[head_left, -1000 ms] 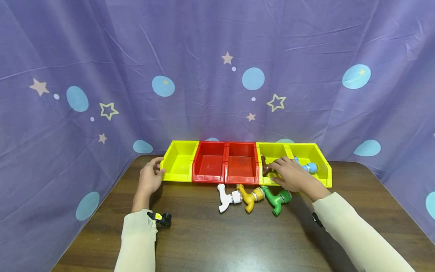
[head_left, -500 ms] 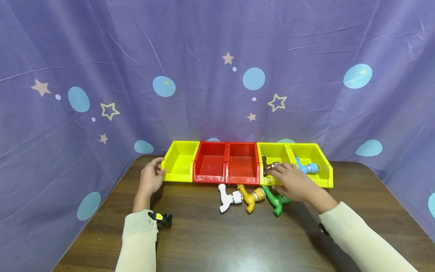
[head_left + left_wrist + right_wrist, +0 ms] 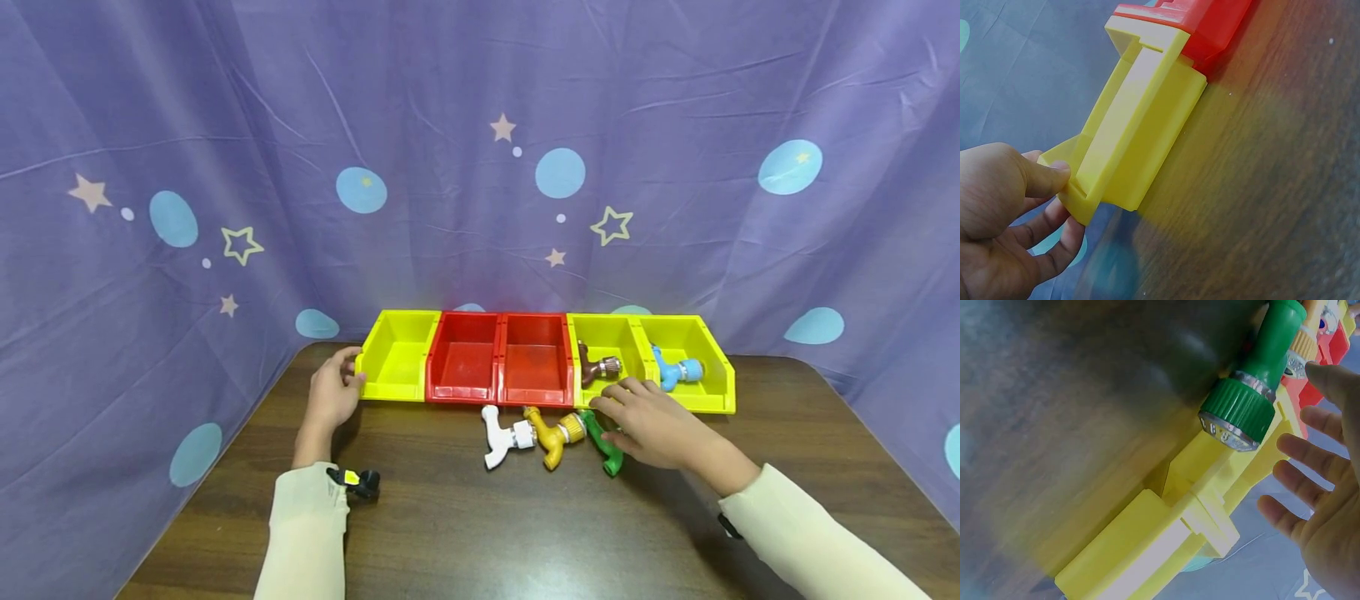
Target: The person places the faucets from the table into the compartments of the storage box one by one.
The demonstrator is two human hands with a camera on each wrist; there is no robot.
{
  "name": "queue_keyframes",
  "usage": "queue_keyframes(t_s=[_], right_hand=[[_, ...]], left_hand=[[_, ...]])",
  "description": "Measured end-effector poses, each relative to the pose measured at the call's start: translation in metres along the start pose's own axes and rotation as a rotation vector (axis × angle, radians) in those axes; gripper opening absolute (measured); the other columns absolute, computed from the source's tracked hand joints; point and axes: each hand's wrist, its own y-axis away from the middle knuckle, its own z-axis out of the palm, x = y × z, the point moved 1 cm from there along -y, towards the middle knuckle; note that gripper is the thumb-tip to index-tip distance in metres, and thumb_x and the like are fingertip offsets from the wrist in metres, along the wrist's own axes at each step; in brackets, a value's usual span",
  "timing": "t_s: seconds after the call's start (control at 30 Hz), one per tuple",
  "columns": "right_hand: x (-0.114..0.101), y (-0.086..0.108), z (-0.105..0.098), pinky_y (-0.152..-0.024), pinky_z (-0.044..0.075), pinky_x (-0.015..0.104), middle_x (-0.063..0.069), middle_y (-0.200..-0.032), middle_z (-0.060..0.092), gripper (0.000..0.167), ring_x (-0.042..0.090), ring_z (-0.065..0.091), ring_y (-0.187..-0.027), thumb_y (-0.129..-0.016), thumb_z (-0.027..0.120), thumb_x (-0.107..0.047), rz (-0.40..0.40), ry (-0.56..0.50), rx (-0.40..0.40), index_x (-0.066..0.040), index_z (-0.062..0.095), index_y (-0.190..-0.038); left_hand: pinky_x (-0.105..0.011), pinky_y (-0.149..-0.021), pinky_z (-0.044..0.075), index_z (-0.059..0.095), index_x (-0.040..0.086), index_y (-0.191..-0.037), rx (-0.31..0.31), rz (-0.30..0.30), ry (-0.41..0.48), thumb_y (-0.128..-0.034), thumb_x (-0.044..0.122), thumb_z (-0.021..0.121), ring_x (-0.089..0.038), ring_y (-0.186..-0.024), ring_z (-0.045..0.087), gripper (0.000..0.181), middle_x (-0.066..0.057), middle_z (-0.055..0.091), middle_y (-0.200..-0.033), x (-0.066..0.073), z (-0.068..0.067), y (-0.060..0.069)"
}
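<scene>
At the left end of the row, my left hand (image 3: 333, 392) grips the side wall of a yellow bin (image 3: 1129, 119), thumb on the front and fingers around the corner. My right hand (image 3: 652, 423) hovers over a green tap (image 3: 1241, 406), fingers spread and holding nothing; in the head view it covers the tap's threaded end. To the left of that tap lie a yellow tap (image 3: 553, 437) and a white tap (image 3: 498, 437) on the table. A brown tap (image 3: 596, 367) sits in the fourth bin, a light blue tap (image 3: 675, 371) in the rightmost.
Two red bins (image 3: 463, 360) stand in the middle of the row, between the yellow ones, with nothing visible inside. The row stands along the back of the wooden table (image 3: 450, 533). A purple patterned curtain (image 3: 450, 167) hangs behind.
My right hand has drawn back from the fourth bin toward me, leaving the brown tap in it, and is now over the green tap. My left hand stays put.
</scene>
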Motion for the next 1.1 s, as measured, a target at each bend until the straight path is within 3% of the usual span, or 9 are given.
queue_keyframes(t_s=[0.27,0.57,0.8,1.1], right_hand=[[-0.008,0.008,0.002,-0.089,0.046,0.05,0.003,-0.121,0.06,0.051,0.028,0.053,-0.109,-0.09,0.076,-0.039,-0.024,-0.016,-0.081,-0.014,0.062,-0.132],[-0.011,0.012,0.005,-0.09,0.045,0.05,0.002,-0.123,0.059,0.05,0.027,0.052,-0.112,-0.092,0.072,-0.044,-0.042,-0.038,-0.085,-0.015,0.062,-0.132],[-0.012,0.014,0.006,-0.09,0.044,0.052,0.001,-0.127,0.056,0.053,0.027,0.05,-0.114,-0.09,0.072,-0.051,-0.046,-0.073,-0.153,-0.023,0.06,-0.133],[-0.009,0.013,0.011,-0.076,0.034,0.038,-0.008,-0.115,0.053,0.042,0.019,0.043,-0.103,-0.088,0.075,-0.046,-0.026,-0.128,-0.185,-0.032,0.061,-0.125]], left_hand=[[-0.042,-0.084,0.05,0.052,0.003,-0.145,-0.003,-0.002,0.003,-0.1002,0.001,0.06,-0.032,-0.1,0.059,0.046,-0.02,0.06,-0.118,0.001,0.0,0.0],[-0.042,-0.084,0.05,0.052,0.003,-0.145,-0.002,-0.001,0.003,-0.1,0.001,0.06,-0.032,-0.1,0.059,0.045,-0.02,0.06,-0.118,0.0,0.0,0.0],[-0.042,-0.084,0.05,0.053,0.003,-0.144,0.005,0.013,0.003,-0.0992,0.0,0.061,-0.032,-0.098,0.059,0.045,-0.02,0.061,-0.117,-0.001,0.0,0.0],[-0.043,-0.085,0.051,0.051,0.003,-0.145,-0.007,0.005,0.005,-0.0995,0.001,0.061,-0.033,-0.1,0.06,0.047,-0.021,0.06,-0.119,0.0,0.0,0.0]])
